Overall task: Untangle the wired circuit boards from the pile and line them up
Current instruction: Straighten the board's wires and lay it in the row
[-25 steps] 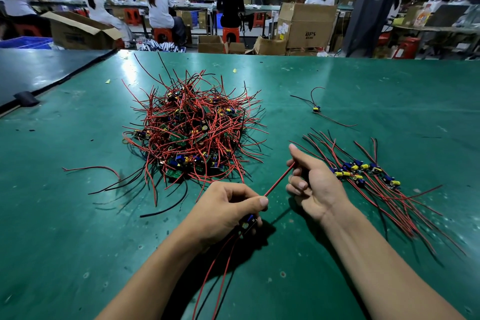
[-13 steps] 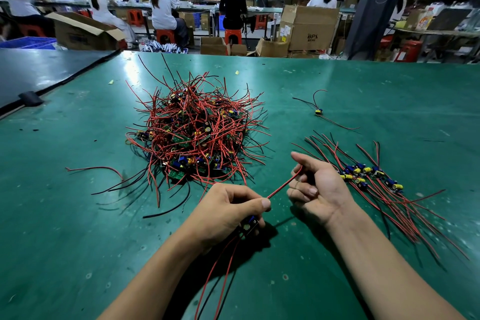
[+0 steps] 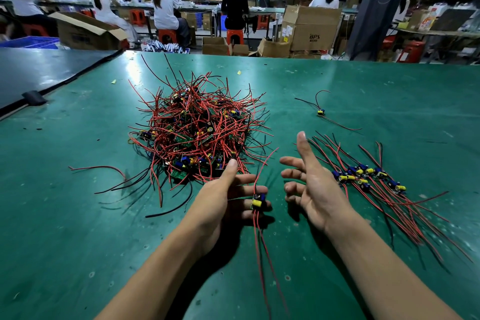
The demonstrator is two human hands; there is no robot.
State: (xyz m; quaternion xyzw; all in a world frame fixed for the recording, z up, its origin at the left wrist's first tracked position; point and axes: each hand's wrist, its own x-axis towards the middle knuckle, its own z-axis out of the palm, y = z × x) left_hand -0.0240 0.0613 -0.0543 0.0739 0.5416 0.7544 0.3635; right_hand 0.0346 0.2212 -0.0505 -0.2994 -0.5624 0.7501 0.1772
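A tangled pile of small circuit boards with red and black wires (image 3: 197,135) lies on the green table (image 3: 78,215), left of centre. A row of several sorted boards (image 3: 368,176) with wires trailing toward me lies at the right. My left hand (image 3: 226,197) is palm up with straight fingers, and one wired board with a yellow capacitor (image 3: 258,200) rests across its fingertips. The board's red wires hang down toward me and one rises above it. My right hand (image 3: 309,182) is open beside it, fingers spread, touching nothing.
A single loose board with wires (image 3: 320,112) lies farther back at the right. A dark mat (image 3: 39,73) covers the table's left corner. Stray wires (image 3: 104,169) stick out of the pile's left side. Cardboard boxes (image 3: 311,26) and seated workers are behind the table.
Both hands have opened. The left hand held the board in its curled fingers and now carries it on flat fingers. The right hand has let go of the red wire.
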